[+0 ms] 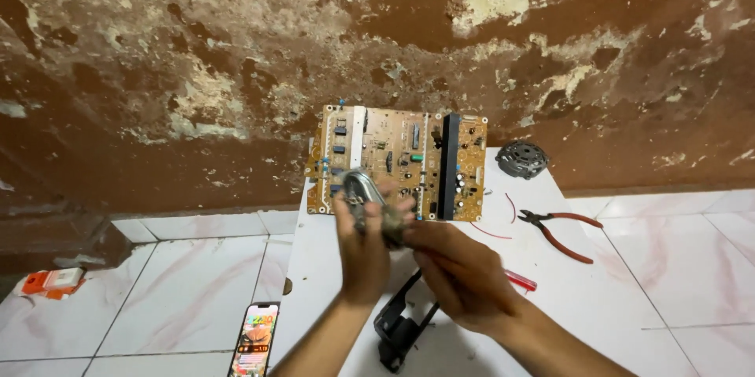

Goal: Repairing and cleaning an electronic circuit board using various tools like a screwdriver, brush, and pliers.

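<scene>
My left hand (pixel 363 250) grips a small grey metal part (pixel 370 204) with an oval shiny rim, held up over a white board (pixel 314 283). My right hand (pixel 460 271) meets it from the right, fingers pinched on the part's lower end. Behind the hands a tan circuit board (pixel 397 161) with a black heat sink leans upright against the wall. A black plastic bracket (pixel 399 322) lies on the board just below my wrists.
Red-handled pliers (pixel 562 231) and thin red wire (pixel 491 229) lie right of my hands. A round grey motor part (pixel 521 159) sits by the wall. A red tool tip (pixel 521 280) shows beside my right hand. A lit phone (pixel 255 339) and an orange-white box (pixel 53 281) rest on the tiled floor.
</scene>
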